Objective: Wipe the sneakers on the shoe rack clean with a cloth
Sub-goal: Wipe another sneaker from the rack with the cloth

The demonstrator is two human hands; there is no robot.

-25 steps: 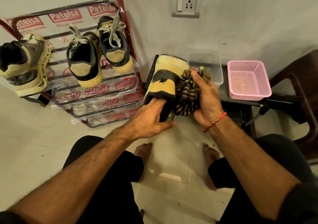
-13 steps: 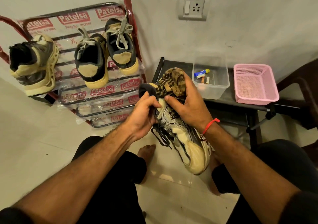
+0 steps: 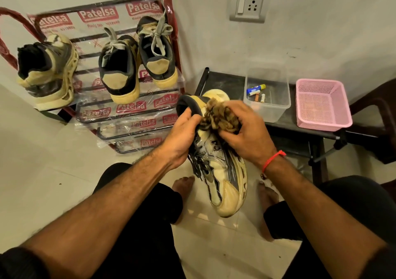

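Floor below; cloth [image 3: 221, 116] (blurred) shifted down sneaker [image 3: 222, 171] heel.

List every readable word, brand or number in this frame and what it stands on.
"Patelsa": red labels repeated across the shoe rack's plastic wrap.
Small line under those labels: too blurred to read.
Logo on the held sneaker's side: unreadable.
Tubes in the clear container: print too small.
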